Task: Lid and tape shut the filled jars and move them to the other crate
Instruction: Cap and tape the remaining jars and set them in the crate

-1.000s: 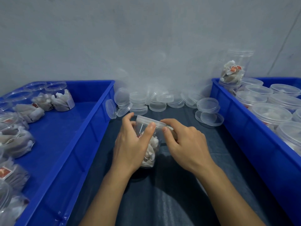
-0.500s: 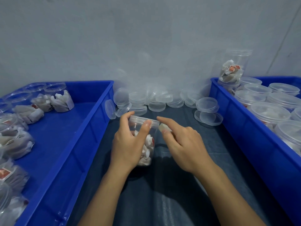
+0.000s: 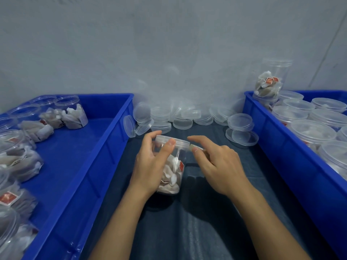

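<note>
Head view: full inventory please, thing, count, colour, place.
Held jar: one, clear, lidded, filled, centre, on the dark cloth.
Left crate: one, blue, holds several open filled jars.
Right crate: one, blue, holds many lidded jars, one stacked on top at the back.
Loose lids: many, clear, piled along the wall between the crates.
Tape piece: one, pale, at the jar's lid.
Hands: left grips the jar; right pinches the tape piece.

A lidded jar (image 3: 171, 162) stands between two crates (image 3: 78, 166), loose lids (image 3: 183, 123) apparently heaped behind it.
</note>
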`<state>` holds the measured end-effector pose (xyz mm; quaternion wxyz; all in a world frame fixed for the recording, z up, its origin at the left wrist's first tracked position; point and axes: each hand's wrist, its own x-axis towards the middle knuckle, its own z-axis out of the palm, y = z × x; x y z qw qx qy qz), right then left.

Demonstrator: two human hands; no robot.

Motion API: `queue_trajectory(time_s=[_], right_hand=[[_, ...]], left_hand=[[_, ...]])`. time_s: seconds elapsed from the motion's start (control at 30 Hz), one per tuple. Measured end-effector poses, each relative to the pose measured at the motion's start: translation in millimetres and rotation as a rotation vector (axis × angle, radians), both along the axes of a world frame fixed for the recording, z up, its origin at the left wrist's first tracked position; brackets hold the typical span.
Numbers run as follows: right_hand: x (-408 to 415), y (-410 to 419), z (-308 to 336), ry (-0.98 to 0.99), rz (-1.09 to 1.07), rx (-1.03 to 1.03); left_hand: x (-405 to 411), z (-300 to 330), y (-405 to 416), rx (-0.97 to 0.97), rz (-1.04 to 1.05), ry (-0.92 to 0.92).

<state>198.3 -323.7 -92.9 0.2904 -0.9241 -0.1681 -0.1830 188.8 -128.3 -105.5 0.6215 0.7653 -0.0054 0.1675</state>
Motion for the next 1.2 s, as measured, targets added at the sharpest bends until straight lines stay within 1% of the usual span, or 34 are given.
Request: queue_trajectory(time_s=[0.23, 0.43, 0.5, 0.57, 0.6, 0.67, 0.73, 0.8, 0.87, 0.93, 1.03, 1.2], right_hand=[[-4, 3, 3, 0.010, -0.017, -0.028], [-5, 7, 0, -0.039, -0.052, -0.061], [-5, 8, -1, -0.060, -0.063, -0.057], [-5, 9, -2, -0.081, -0.066, -0.053], [-6, 9, -2, -0.096, -0.066, -0.051], [-6, 10, -3, -0.134, -0.074, -0.053], [-8, 12, -3, -0.163, -0.084, -0.063], [-10, 16, -2, -0.185, -0.092, -0.070], [-13, 18, -1, -0.177, -0.076, -0.080], [-15, 18, 1, -0.110, -0.024, -0.074], [-15, 15, 6, -0.016, 0.053, -0.029], [-12, 9, 9, -0.025, 0.051, -0.033]], left_hand=[[3, -1, 1, -0.100, -0.073, 0.016], [2, -1, 3, -0.109, -0.098, 0.043], [0, -1, 2, -0.052, -0.101, 0.060], [-4, 1, -2, 0.062, -0.065, 0.051], [-6, 2, -4, 0.143, -0.005, 0.030], [-10, 5, -7, 0.295, 0.181, -0.058], [-15, 8, -12, 0.396, 0.315, -0.144], [-17, 8, -18, 0.459, 0.323, -0.154], [-16, 5, -22, 0.485, 0.273, -0.108], [-14, 2, -20, 0.475, 0.245, -0.085], [-10, 2, -11, 0.365, 0.205, -0.076], [-11, 4, -4, 0.265, 0.141, -0.065]])
